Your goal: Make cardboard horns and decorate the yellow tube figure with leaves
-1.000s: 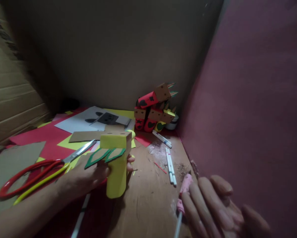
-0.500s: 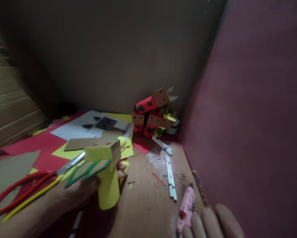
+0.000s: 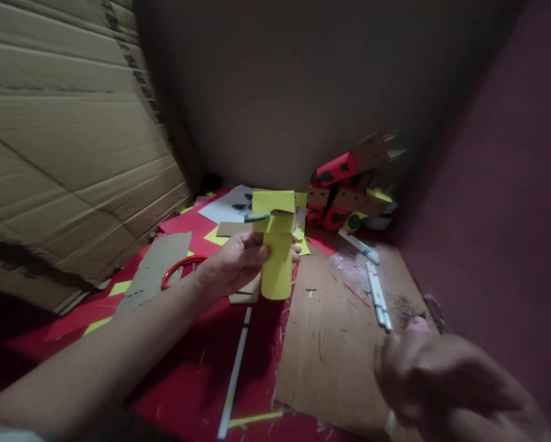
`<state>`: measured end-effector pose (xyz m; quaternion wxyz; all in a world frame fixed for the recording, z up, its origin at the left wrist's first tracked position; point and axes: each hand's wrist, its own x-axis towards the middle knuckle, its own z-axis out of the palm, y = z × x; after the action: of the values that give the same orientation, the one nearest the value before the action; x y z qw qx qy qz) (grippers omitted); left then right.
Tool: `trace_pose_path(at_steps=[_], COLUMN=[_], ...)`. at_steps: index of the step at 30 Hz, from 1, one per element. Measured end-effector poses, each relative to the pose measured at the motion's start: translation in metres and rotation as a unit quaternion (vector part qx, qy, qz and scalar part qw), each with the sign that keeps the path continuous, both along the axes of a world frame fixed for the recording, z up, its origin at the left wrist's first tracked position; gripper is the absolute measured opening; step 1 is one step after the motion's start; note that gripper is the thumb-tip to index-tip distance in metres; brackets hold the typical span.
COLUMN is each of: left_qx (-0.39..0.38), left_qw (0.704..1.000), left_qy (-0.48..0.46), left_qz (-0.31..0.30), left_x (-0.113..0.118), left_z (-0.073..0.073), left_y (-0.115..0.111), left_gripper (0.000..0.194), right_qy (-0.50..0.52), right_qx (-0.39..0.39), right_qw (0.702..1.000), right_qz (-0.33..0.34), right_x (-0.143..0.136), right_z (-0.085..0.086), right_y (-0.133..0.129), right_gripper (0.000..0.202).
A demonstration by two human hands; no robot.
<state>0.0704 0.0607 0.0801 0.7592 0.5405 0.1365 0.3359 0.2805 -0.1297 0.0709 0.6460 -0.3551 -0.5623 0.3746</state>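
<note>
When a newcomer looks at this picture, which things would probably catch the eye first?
Probably the bright yellow figure, held upright in the left hand near the middle of the view. Next might come the stacked red and yellow figures at the back, right of centre. The blurred right hand, large at the lower right, may also draw attention.

Paper figure (image 3: pixel 277 248) mid-frame; stacked figures (image 3: pixel 347 199) right of it, behind markers (image 3: pixel 378 296); scissors (image 3: pixel 173 268) to its left; cardboard (image 3: pixel 72 135) upper left.

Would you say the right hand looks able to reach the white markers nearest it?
Probably yes: the white markers lie beyond the right hand with nothing visibly between; whether it holds anything is unclear.
</note>
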Motion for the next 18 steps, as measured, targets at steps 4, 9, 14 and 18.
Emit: trace_pose_path(at_steps=[4, 9, 14, 18], left_qx=[0.006, -0.007, -0.036, -0.060], left_qw=[1.000, 1.000, 0.999, 0.997], left_qy=[-0.004, -0.016, -0.018, -0.022], left_qz=[0.000, 0.000, -0.025, -0.053], left_x=[-0.013, -0.022, -0.026, -0.031], left_z=[0.007, 0.007, -0.003, -0.009], left_y=[-0.002, -0.002, 0.004, 0.008], left_gripper=[0.045, 0.045, 0.050, 0.048], right_qy=[-0.382, -0.655, -0.708, -0.720], right_qx=[0.094, 0.206, 0.222, 0.237], right_qw=[0.918, 0.726, 0.670, 0.652], right_qz=[-0.055, -0.037, 0.007, -0.002], right_x=[-0.050, -0.106, -0.119, -0.117], right_z=[-0.007, -0.034, -0.045, -0.044], right_y=[0.016, 0.037, 0.046, 0.048], right_gripper=[0.027, 0.018, 0.006, 0.005])
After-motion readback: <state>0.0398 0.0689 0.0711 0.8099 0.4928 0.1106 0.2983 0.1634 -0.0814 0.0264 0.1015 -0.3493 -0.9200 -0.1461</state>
